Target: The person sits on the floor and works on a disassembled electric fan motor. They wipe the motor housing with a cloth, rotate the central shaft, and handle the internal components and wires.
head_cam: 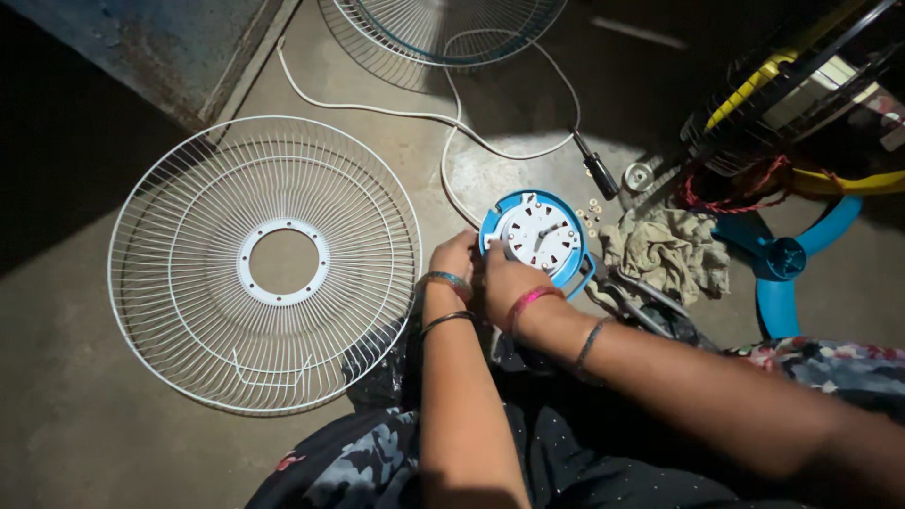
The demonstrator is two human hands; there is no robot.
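Head view: both hands, left hand (455, 256) and right hand (504, 281), clasp the round fan motor (537, 236) on the floor (85, 443), white face and shaft pointing up.

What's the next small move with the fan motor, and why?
Probably pick a small screw from beside the rag. Both hands, left hand and right hand, grip the near edge of the blue-rimmed motor housing, and the loose screws lie just beyond it.

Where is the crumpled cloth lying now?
In the head view, the crumpled cloth lies on the floor right of centre, between the round blue and white motor unit and the blue fan blade.
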